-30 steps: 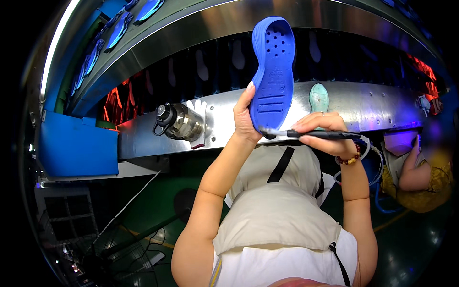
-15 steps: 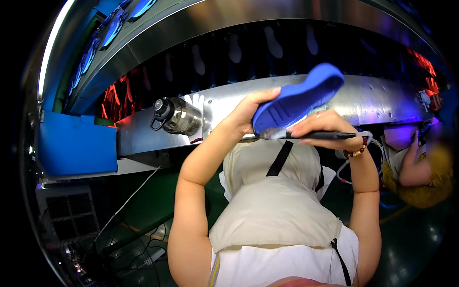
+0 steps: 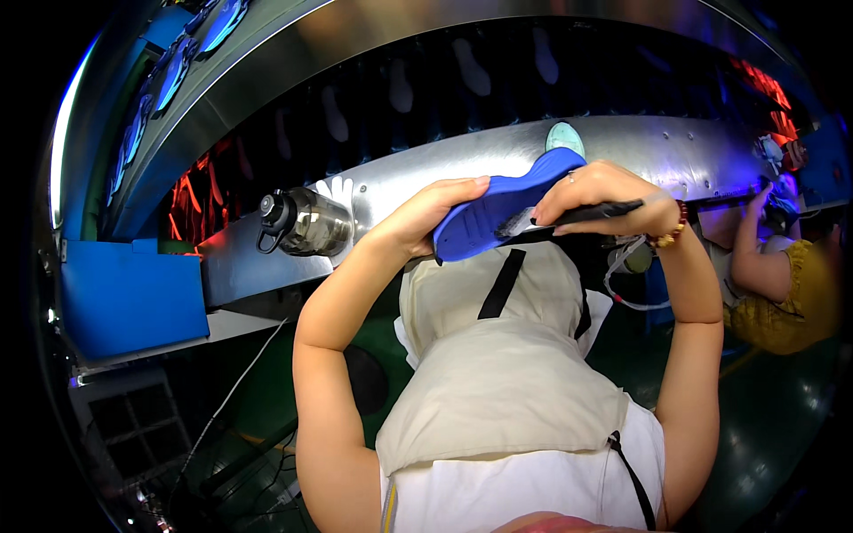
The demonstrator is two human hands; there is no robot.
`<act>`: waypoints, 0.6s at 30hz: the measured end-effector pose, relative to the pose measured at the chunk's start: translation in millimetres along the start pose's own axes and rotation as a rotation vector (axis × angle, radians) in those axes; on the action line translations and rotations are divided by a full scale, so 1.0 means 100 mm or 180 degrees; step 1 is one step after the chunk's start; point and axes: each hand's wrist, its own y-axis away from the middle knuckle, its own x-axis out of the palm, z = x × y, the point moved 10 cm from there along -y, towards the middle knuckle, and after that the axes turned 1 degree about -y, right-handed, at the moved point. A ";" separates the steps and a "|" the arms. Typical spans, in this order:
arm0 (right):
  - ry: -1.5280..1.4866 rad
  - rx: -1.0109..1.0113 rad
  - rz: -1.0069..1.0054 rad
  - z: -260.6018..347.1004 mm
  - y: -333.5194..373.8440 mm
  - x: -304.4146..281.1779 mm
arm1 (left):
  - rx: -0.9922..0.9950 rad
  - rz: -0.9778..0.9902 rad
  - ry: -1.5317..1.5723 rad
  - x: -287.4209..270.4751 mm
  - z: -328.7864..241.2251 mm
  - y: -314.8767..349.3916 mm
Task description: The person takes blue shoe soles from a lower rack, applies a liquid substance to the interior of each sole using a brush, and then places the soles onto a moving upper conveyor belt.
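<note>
My left hand (image 3: 433,211) grips a blue shoe sole (image 3: 473,224) by its left end, thumb along the far edge. The sole is held slanted above my lap, its grooved inner face toward me. In my right hand (image 3: 609,197) is a brush (image 3: 593,213) with a dark handle and pale bristles. The bristles rest on the inner face of the sole, near its middle. Part of the sole's right end is hidden behind my right fingers. Just beyond it, a pale mint sole-shaped piece (image 3: 564,138) lies on the metal ledge.
A dark-lidded drink bottle (image 3: 306,222) lies by a white glove (image 3: 336,190) on the metal ledge (image 3: 418,178). Behind it runs a dark rack with hanging sole shapes (image 3: 402,86). More blue soles (image 3: 173,75) sit upper left. Another person (image 3: 773,275) works at right.
The sole has shifted left and lies flatter. The brush tip has moved from its near edge onto the inner face. The mint piece has come into sight. The whole view has shifted slightly.
</note>
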 end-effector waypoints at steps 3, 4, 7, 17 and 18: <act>0.0171 0.0464 0.0323 -0.24 0.06 0.10 | -0.0040 -0.0141 -0.0416 -0.05 0.05 0.00; 0.0273 0.0674 0.0413 -0.26 0.08 0.11 | 0.0002 -0.0147 -0.0209 -0.09 0.07 0.00; -0.0589 0.0874 -0.0443 -0.25 0.09 -0.09 | 0.0103 0.0030 0.0581 -0.13 0.15 -0.05; -0.0104 0.0817 -0.2929 -0.89 0.48 -0.49 | 0.0449 0.0271 0.1834 -0.11 0.15 -0.35; -0.0112 0.0888 -0.3352 -0.97 0.57 -0.50 | 0.0449 0.0298 0.1803 -0.11 0.15 -0.39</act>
